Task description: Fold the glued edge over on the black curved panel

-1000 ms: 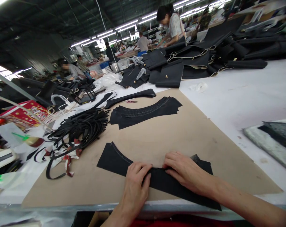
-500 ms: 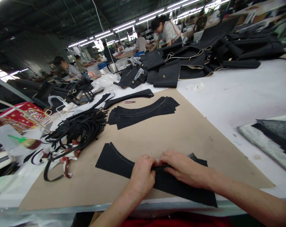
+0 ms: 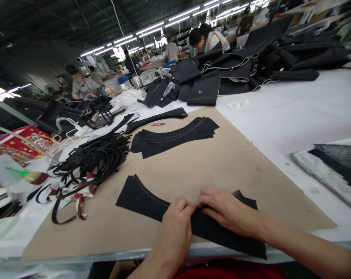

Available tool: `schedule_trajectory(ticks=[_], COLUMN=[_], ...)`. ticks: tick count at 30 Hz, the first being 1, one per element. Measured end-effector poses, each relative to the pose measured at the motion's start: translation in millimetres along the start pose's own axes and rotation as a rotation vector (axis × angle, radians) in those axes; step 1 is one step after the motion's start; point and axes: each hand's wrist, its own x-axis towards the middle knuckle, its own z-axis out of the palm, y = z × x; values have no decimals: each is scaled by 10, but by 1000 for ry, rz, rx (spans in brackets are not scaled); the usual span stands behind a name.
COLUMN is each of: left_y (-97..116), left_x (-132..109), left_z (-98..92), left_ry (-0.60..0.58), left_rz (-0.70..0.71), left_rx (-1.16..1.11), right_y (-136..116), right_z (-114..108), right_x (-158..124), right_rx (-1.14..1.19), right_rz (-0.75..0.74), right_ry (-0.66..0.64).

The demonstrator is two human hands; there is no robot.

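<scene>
A curved piece of black fabric [image 3: 146,199] lies on the brown board in front of me, its inner curve facing away, with a notched, folded edge along the left part. My left hand [image 3: 178,219] pinches that curved edge near the middle. Just to its right, my right hand [image 3: 221,207] grips the same edge, thumb below and fingers above. The fingertips of both hands nearly meet. At the right end, a corner of the fabric is turned up and shows a greyish side. The edge under my fingers is hidden.
Beyond lies a stack of similar curved black pieces [image 3: 175,135], with small red-handled snips [image 3: 158,124] behind it. Black strips [image 3: 96,155] heap at the left. Black bag parts [image 3: 204,87] pile up at the back. A pale slab [image 3: 309,164] holds dark fabric at right. Other people work farther off.
My left hand has shifted slightly right and down along the curved edge. My right hand keeps its grip in nearly the same place.
</scene>
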Motion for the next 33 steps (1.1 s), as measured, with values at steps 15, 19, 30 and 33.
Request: schedule_trajectory(ticks=[15,19,30,33], left_y=[2,166,220,234], left_x=[-195,-34,-194,-253], left_z=[124,161,581,613], left_ry=[231,165,367,381], left_rz=[81,-23,177,210], left_rx=[-15,-45,182,217], right_y=[156,154,194,233], right_z=[-66,-63,-82,-126], right_x=[-168,-184,-286,-301], right_rx=[-66,-103,-141,-137], right_rz=[-57,-75,-97,-77], right_ry=[4,14,17,22])
